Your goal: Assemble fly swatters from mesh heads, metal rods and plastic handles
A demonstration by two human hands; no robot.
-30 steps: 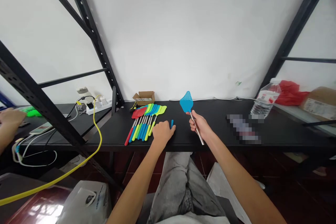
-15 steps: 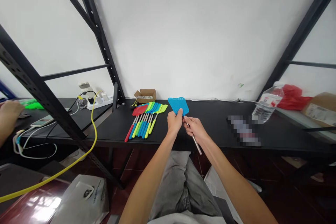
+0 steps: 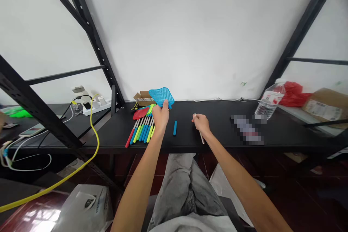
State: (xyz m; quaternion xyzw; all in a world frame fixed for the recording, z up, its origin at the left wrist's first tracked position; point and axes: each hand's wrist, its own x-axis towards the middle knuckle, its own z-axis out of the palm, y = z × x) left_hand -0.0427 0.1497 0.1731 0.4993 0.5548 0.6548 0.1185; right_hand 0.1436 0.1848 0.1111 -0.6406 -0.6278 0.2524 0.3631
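My left hand (image 3: 161,116) is closed on the lower end of a blue mesh fly swatter head (image 3: 162,96), raised above the shelf. My right hand (image 3: 201,123) grips a thin metal rod (image 3: 202,138), which slants down over the shelf, apart from the swatter head. On the black surface between my hands lies a blue handle (image 3: 175,128). To the left, several fly swatters (image 3: 140,130) lie side by side with red, blue and yellow-green handles. Their heads overlap at the back, and a red head (image 3: 141,113) is on top. My left hand partly hides the row.
An open cardboard box (image 3: 144,98) stands behind the swatters. At the right are a water bottle (image 3: 269,99), a blurred-out item (image 3: 247,129), a red bag (image 3: 293,94) and a carton (image 3: 324,108). A yellow cable (image 3: 95,145) and power strip (image 3: 98,107) are at the left.
My hands have moved apart. The left carried the swatter head leftward and up; the right kept the rod. The blue handle now shows on the shelf between them.
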